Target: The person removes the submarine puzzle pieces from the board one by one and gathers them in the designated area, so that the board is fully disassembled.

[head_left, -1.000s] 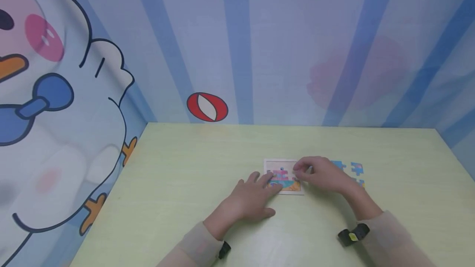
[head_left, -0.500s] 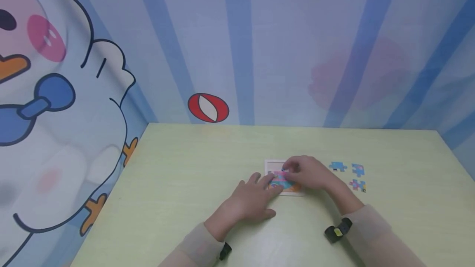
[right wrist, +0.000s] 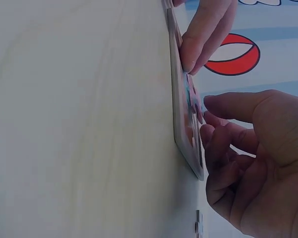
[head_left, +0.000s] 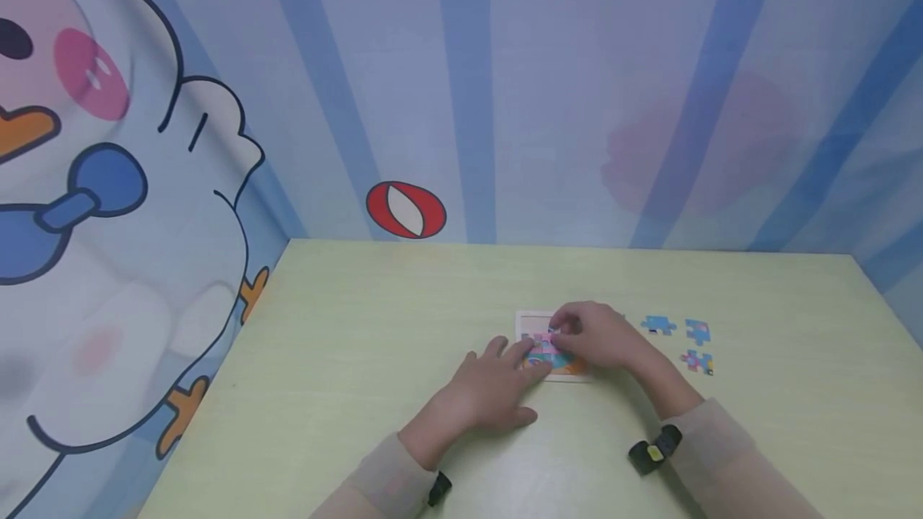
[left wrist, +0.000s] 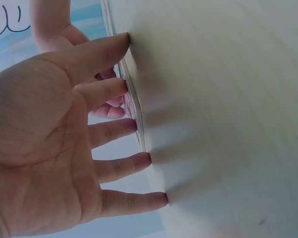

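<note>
A small jigsaw puzzle in a white-rimmed tray [head_left: 532,314] lies on the table, with pink, teal and orange pieces fitted in its lower part. My left hand [head_left: 490,395] has its fingers spread and straight; in the left wrist view, fingertips of the left hand [left wrist: 44,139] rest on the tray's edge and table. Over the tray, my right hand [head_left: 606,339] pinches a pink puzzle piece [right wrist: 195,103] between thumb and fingers, at the level of the fitted pieces. The fingers of the right hand [right wrist: 268,158] hide part of the tray's right side.
Right of the tray lie loose puzzle pieces: a blue one [head_left: 658,325], another blue one [head_left: 697,331] and a pink-and-blue one [head_left: 697,361]. A printed cloth wall [head_left: 548,102] stands behind the pale table [head_left: 375,303], another along its left.
My right hand has moved left from the tray's right edge to over its middle, uncovering the loose pieces, then stayed nearly still. The left hand has kept its place.
</note>
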Demonstrator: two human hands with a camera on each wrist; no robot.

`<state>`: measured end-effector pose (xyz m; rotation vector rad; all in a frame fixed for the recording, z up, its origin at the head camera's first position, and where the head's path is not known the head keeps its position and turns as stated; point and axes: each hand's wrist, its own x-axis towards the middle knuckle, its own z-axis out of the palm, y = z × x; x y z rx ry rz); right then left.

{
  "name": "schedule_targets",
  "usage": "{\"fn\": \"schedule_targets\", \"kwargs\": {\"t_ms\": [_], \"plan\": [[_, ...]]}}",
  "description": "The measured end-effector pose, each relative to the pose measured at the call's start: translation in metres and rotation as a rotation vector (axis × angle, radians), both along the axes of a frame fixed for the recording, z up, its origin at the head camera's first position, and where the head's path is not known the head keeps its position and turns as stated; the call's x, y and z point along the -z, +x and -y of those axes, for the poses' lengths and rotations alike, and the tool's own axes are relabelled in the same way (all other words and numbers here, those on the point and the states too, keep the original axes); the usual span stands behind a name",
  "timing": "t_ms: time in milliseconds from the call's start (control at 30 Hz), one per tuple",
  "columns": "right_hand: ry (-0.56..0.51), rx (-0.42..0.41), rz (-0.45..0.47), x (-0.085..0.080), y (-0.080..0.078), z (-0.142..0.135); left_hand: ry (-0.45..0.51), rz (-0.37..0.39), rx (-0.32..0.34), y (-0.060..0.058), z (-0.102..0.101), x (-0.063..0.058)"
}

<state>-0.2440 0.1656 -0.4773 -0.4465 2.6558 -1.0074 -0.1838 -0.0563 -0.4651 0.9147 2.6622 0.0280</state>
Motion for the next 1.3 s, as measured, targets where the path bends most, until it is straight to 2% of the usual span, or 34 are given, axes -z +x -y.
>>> {"fn": "schedule_targets", "kwargs": {"t_ms": [767, 1300], "plan": [[-0.056, 0.032, -0.035, 0.003, 0.003, -0.009, -0.006, -0.008, 0.002, 0.002, 0.000, -0.003], [-0.062, 0.124, -0.076, -0.007, 0.020, -0.068, -0.010, -0.018, 0.000, 0.005, -0.001, -0.005]]}}
